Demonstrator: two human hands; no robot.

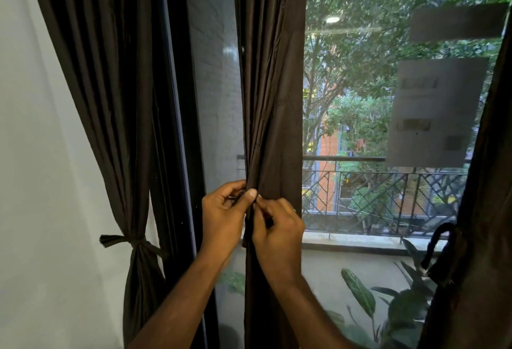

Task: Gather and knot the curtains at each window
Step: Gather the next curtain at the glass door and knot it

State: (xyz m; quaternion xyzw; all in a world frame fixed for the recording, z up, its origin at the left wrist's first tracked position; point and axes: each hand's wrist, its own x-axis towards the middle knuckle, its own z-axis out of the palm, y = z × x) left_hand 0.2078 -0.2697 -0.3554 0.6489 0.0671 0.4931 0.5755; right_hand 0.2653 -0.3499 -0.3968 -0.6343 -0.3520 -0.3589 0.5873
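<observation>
Left hand [223, 214] and right hand [277, 228] pinching gathered dark brown middle curtain [273, 85], left curtain [110, 77] tied with a knotted band [133, 243], window [374, 99], balcony railing [388, 199], green trees beyond

Daylight from window glass [360, 99] above and right of fingers [250, 195], bright outside. Dark curtain [273, 71] backlit, folds low-contrast. White wall [41, 154] left of fingers evenly lit, soft shade. Ceiling-light reflection [332, 19] and grey blurred patches [435, 110] on glass. Wide-angle bending at edges. Hands sharp; foliage slightly soft.
</observation>
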